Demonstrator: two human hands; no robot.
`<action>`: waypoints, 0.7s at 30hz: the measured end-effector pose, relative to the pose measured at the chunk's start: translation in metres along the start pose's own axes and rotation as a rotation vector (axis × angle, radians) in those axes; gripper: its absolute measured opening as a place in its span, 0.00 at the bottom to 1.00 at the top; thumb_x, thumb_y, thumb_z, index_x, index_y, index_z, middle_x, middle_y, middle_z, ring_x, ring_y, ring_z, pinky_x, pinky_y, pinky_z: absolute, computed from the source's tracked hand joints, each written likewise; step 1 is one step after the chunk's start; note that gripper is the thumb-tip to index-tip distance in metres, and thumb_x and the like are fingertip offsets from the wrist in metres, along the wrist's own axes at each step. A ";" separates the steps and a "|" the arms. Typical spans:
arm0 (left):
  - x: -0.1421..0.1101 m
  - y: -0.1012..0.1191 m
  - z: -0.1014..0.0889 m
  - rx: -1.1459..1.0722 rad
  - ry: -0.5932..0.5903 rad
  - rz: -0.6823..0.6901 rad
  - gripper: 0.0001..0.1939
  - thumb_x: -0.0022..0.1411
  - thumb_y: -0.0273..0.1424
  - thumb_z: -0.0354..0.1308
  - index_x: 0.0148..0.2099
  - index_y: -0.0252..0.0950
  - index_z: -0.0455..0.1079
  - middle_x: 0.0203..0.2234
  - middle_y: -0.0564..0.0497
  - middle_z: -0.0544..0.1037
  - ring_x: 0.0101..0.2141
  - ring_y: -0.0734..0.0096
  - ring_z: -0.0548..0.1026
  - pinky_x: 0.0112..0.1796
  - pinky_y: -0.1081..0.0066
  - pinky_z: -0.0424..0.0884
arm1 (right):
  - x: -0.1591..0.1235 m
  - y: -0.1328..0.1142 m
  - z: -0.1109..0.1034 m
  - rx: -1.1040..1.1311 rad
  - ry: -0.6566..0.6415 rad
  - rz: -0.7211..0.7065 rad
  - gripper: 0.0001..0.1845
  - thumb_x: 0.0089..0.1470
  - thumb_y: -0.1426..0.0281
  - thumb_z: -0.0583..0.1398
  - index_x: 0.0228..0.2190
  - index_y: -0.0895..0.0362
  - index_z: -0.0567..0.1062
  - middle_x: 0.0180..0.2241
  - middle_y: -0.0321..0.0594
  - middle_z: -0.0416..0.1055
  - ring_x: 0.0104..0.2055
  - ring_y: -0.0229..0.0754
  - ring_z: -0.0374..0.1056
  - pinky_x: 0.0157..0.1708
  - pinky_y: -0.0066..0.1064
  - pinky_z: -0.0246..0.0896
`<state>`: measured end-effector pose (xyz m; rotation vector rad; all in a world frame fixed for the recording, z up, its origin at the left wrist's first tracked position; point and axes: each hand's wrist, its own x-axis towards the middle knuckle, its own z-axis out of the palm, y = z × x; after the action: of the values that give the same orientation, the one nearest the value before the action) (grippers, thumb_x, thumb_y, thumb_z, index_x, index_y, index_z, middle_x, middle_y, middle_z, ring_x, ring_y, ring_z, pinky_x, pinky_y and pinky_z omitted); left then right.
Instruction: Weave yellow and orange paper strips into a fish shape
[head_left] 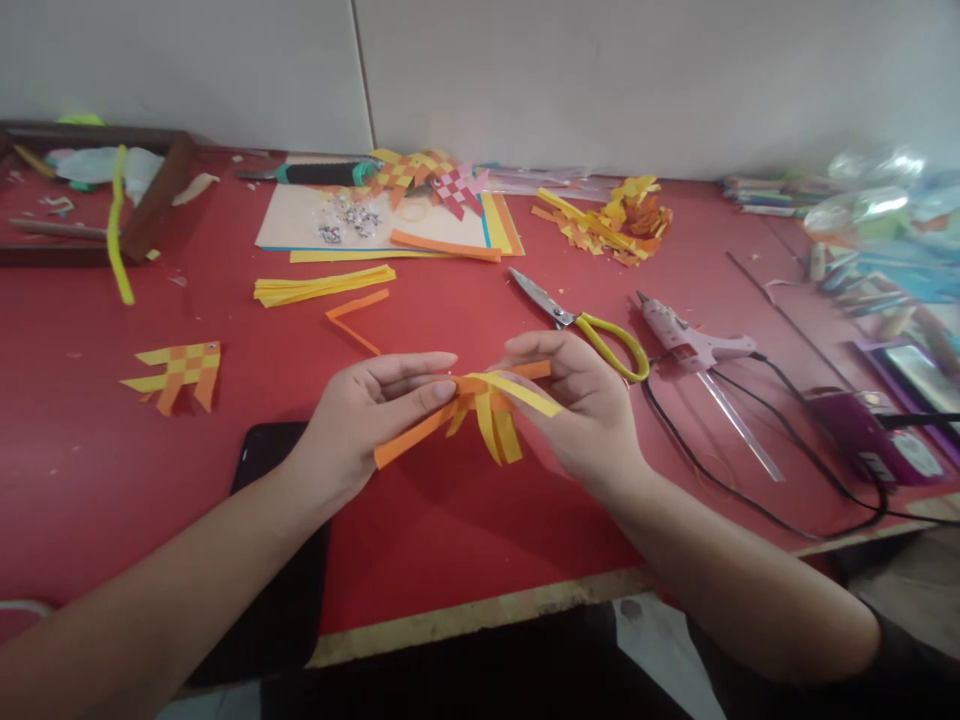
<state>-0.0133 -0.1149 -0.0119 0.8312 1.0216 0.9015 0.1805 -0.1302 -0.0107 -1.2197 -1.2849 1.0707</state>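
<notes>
Between my two hands, above the red table point(420, 540), is a piece of woven orange and yellow paper strips point(495, 425). My left hand point(390, 410) pinches its left side, thumb on top, with an orange strip end sticking out below the thumb. On the other side my right hand point(574, 400) grips the strips; its thumb is partly hidden behind a yellow strip. Several yellow ends hang down in the middle. Just beyond my hands lie a bent orange strip point(352, 318) and scissors with yellow handles point(611, 345).
A finished woven paper fish point(180, 374) lies at left, near a dark phone-like slab point(281, 560). Yellow strips point(322, 286) are bundled behind. A pink glue gun point(690, 340) with a trailing cord is at right. Paper scraps point(622, 222) and a wooden tray point(150, 215) stand farther back.
</notes>
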 end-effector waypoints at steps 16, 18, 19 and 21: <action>0.001 0.003 0.003 -0.100 -0.043 -0.028 0.11 0.52 0.22 0.61 0.40 0.37 0.75 0.39 0.50 0.78 0.38 0.66 0.79 0.38 0.68 0.79 | 0.003 0.005 -0.001 0.010 0.057 0.043 0.12 0.51 0.67 0.67 0.37 0.55 0.73 0.29 0.34 0.75 0.33 0.36 0.75 0.33 0.27 0.74; 0.000 0.003 0.003 -0.062 -0.048 -0.032 0.12 0.53 0.25 0.64 0.42 0.38 0.73 0.40 0.51 0.75 0.38 0.67 0.78 0.38 0.66 0.80 | 0.002 0.004 0.000 0.010 0.051 0.051 0.12 0.50 0.67 0.67 0.37 0.55 0.73 0.29 0.34 0.75 0.33 0.37 0.76 0.32 0.27 0.74; -0.001 0.004 0.003 -0.038 -0.057 -0.029 0.13 0.54 0.27 0.66 0.43 0.38 0.72 0.40 0.51 0.74 0.38 0.67 0.77 0.37 0.66 0.80 | 0.002 0.003 0.000 0.011 0.047 0.052 0.12 0.50 0.67 0.67 0.36 0.55 0.73 0.29 0.35 0.75 0.32 0.37 0.76 0.32 0.27 0.74; -0.002 0.004 0.003 -0.005 -0.083 -0.020 0.16 0.54 0.34 0.69 0.44 0.39 0.71 0.40 0.51 0.73 0.38 0.68 0.76 0.36 0.67 0.80 | 0.002 0.002 0.001 0.008 0.047 0.042 0.12 0.50 0.67 0.67 0.36 0.55 0.73 0.29 0.34 0.76 0.32 0.37 0.76 0.32 0.27 0.73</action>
<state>-0.0120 -0.1155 -0.0068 0.8458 0.9537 0.8461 0.1797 -0.1285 -0.0126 -1.2639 -1.2226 1.0701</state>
